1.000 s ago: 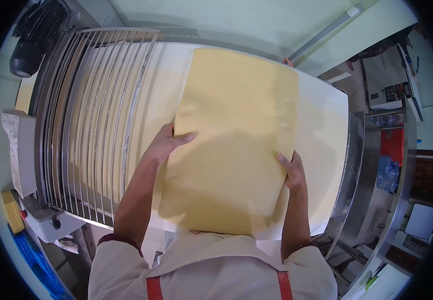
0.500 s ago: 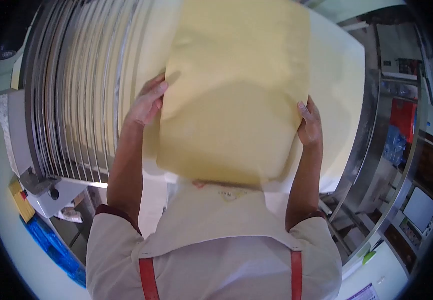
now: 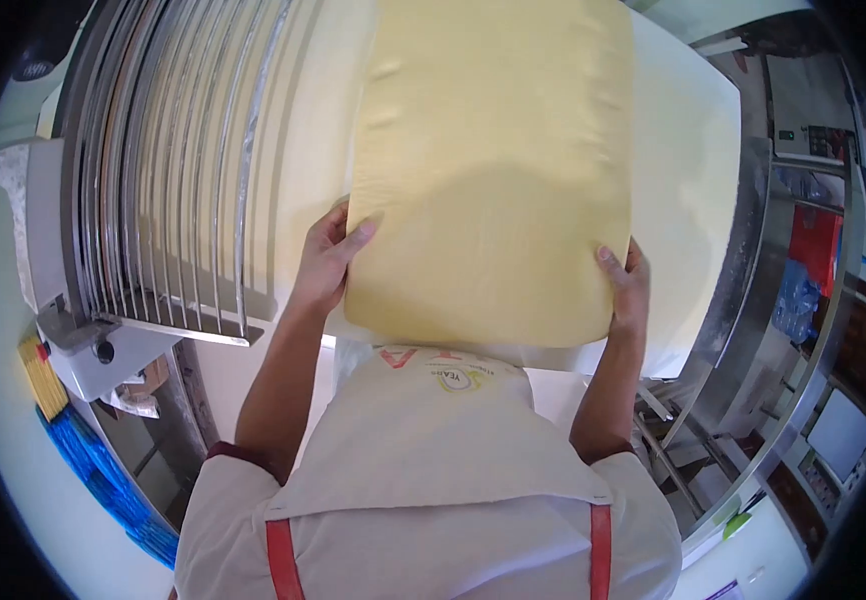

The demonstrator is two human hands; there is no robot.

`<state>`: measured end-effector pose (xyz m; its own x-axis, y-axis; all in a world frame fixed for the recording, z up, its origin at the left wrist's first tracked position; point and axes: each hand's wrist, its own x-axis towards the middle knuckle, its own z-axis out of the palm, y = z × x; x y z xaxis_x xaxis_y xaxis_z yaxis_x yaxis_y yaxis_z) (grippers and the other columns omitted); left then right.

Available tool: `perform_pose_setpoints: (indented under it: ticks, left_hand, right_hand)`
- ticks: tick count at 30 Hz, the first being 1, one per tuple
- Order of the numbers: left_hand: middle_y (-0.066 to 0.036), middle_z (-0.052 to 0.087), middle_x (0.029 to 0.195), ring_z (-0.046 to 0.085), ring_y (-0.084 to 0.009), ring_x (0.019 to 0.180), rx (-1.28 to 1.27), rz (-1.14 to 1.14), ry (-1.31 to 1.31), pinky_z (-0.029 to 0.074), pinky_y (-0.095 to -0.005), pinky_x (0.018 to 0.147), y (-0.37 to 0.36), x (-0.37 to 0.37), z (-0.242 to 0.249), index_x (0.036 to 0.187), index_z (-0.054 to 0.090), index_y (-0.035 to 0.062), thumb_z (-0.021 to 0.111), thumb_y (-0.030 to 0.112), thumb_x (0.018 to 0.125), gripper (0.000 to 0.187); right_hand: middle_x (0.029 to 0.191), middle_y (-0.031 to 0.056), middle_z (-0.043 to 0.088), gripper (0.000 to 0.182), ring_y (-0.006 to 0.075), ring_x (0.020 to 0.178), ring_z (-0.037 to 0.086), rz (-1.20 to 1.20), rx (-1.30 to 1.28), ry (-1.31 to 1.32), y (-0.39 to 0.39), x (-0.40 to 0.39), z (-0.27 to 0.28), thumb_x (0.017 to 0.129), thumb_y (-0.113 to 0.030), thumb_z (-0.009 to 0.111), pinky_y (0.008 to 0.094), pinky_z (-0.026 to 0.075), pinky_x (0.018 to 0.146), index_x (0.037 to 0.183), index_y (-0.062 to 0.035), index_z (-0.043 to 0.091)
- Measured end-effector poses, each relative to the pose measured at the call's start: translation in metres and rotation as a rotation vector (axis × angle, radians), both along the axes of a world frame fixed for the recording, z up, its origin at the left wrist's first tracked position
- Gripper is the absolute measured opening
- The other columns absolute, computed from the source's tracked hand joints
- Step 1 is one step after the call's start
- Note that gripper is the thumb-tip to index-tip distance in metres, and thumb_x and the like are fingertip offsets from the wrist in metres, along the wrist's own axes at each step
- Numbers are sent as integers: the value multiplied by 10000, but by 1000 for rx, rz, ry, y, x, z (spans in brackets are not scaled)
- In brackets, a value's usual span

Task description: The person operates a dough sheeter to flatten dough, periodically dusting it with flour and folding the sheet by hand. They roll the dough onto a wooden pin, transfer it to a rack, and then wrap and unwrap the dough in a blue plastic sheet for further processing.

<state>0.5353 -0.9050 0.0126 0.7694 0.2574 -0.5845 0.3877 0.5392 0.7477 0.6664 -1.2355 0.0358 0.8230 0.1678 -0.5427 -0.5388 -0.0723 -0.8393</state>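
A wide, smooth sheet of pale yellow dough (image 3: 493,200) lies along the white belt (image 3: 688,150) of a dough sheeter, its rounded near edge close to my apron. My left hand (image 3: 335,258) pinches the dough's left edge, thumb on top and fingers hidden partly beneath. On the opposite edge, my right hand (image 3: 628,285) holds the dough the same way, thumb over the surface. Small wrinkles mark both sides of the sheet farther up. The far end of the dough runs out of view at the top.
To the left, a metal bar guard (image 3: 183,200) spans the belt. A yellow-and-blue brush-like item (image 3: 93,470) is at lower left. Metal shelving on the right holds a red item (image 3: 815,240) and clear plastic bottles (image 3: 796,300). My apron (image 3: 433,440) borders the belt's near edge.
Both hands have moved down the dough's edges toward my body. The near edge of the dough sits slightly higher in view, and wrinkles now show along its sides.
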Motion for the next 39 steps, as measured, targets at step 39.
perform_pose_setpoints:
  ticks: [39]
  left_hand:
    - [-138,507,1315,477,-168,1190,540,16,-232,360,-286,998,-18,-67,-11,1401,329,5,621,93,869,613]
  right_hand:
    - [1490,225,205,600,354,1392,176,394,-822,-842,25,-45,-18,934,-181,448,430,147,1132,1430,39,193]
